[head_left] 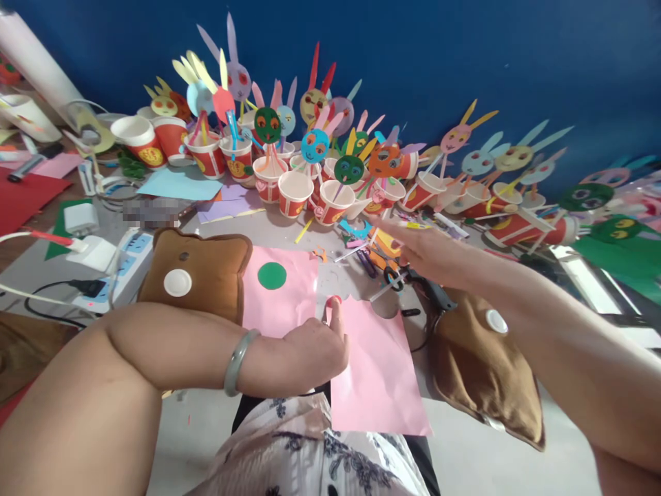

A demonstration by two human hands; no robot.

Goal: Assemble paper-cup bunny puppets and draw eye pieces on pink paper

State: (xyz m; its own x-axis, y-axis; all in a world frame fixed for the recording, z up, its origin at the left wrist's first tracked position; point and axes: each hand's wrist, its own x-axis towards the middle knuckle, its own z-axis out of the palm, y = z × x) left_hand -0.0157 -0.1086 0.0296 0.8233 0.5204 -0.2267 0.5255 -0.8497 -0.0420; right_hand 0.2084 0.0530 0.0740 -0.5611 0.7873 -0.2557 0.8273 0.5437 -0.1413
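Note:
My left hand (320,350) is low over the table, its index finger stretched and the others curled. Its fingertip meets a small reddish piece (334,300) whose kind I cannot make out. Beside and partly under this hand lies a pink paper sheet (379,372) with scalloped bites along its top edge. To the left, another pink sheet (297,275) carries a green paper circle (272,275). My right hand (421,249) reaches with fingers extended over coloured paper scraps (387,246). Black-handled scissors (394,277) lie just below it.
Red-and-white paper cups (296,195) with paper rabbit faces (315,146) on straws crowd the back. A power strip (124,269) with cables stands left. Brown cushions (206,265) lie either side, the right one (485,365) under my forearm. Pens (366,263) lie among the scraps.

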